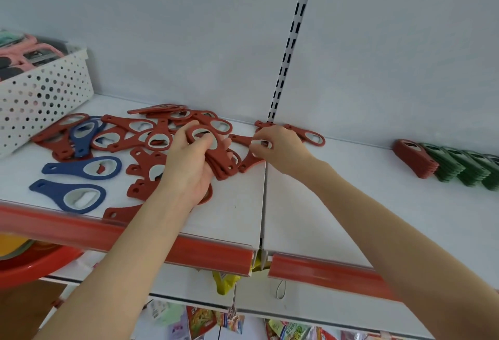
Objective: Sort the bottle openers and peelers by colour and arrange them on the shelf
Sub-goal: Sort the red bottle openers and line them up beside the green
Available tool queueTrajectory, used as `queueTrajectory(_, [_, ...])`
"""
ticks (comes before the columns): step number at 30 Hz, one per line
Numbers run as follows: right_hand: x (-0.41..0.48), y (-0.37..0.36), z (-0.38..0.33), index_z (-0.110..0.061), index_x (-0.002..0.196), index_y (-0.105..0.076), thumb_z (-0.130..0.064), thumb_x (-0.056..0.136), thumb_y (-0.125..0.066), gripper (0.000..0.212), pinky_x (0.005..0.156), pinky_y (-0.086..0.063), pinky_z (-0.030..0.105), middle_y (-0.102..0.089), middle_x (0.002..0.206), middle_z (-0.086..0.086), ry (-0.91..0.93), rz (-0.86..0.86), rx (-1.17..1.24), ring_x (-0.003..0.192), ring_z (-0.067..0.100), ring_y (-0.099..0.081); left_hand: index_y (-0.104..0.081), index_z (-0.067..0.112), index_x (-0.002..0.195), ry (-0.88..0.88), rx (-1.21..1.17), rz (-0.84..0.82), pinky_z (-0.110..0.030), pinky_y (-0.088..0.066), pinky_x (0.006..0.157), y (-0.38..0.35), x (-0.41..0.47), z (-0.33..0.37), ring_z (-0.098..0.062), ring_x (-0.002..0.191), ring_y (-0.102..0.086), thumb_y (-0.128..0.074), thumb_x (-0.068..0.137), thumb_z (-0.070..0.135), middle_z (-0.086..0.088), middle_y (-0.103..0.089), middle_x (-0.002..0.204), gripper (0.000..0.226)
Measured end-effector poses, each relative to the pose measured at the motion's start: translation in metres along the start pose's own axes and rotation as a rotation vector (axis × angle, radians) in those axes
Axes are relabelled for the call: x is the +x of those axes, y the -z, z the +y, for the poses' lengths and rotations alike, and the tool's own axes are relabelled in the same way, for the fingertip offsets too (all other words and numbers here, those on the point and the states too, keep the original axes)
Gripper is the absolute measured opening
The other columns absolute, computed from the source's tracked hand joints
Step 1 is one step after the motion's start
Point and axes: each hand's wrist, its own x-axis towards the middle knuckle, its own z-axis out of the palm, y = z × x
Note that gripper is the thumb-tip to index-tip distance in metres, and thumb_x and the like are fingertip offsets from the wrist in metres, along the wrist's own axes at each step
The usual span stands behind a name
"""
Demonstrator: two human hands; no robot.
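Stack of red openers [225, 168] gripped in my left hand [189, 162]; right hand [280, 148] pinches one more opener [250, 162].

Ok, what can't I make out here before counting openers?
Head view only:
- Stack of red openers: count hidden by the left hand gripping it.
- Red opener pinched by the right hand: its ring end is covered by fingers.
- Green openers: row cut off by the right edge.
- White basket: contents cut off by the left edge and partly behind its wall.
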Motion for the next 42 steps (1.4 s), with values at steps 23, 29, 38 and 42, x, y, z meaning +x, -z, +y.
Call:
queueTrajectory(23, [-0.016,0.032,-0.014,-0.020,0.102,-0.063,-0.004,0.083,-0.065,0.025,0.089,-0.048,0.015,-0.061,0.095,-0.019,0.130,-0.257,0.584,0.093,-0.008,-0.060,-0.054,0.000,0.105,0.340,0.068,-0.308,-0.027,-0.055,0.054,0.010,-0.004,0.008,-0.021,0.071,-0.069,-0.046,0.091,0.000,-0.017,-0.067,0.086,0.016])
queueTrajectory(29, [0.003,0.005,0.009,-0.021,0.078,-0.054,-0.045,0.081,-0.065,0.026,0.061,-0.031,0.022,-0.045,0.076,-0.010,0.006,-0.217,-0.095,0.076,0.013,-0.045,-0.051,0.003,0.100,0.266,0.097,-0.264,-0.024,-0.052,0.049,0.012,-0.005,0.011,-0.018,0.062,-0.066,-0.044,0.092,0.000,-0.017,-0.068,0.078,0.012])
queueTrajectory(38, [-0.003,0.006,0.023,-0.014,0.118,-0.057,-0.031,0.073,-0.076,0.052,0.080,-0.036,0.023,-0.051,0.105,-0.003,-0.066,-0.087,0.030,0.098,0.013,-0.046,-0.050,0.009,0.103,0.233,0.099,-0.244,-0.026,-0.052,0.052,0.015,-0.005,0.008,-0.020,0.065,-0.063,-0.044,0.092,0.002,-0.014,-0.068,0.076,0.013])
queueTrajectory(42, [-0.011,0.015,0.033,-0.011,0.092,-0.064,-0.001,0.081,-0.065,0.014,0.076,-0.049,0.024,-0.063,0.091,0.006,-0.129,0.064,0.422,0.079,0.014,-0.060,-0.053,0.014,0.101,0.217,0.134,-0.203,-0.031,-0.052,0.060,0.015,-0.002,0.007,-0.024,0.072,-0.062,-0.048,0.094,0.011,-0.015,-0.065,0.084,0.009])
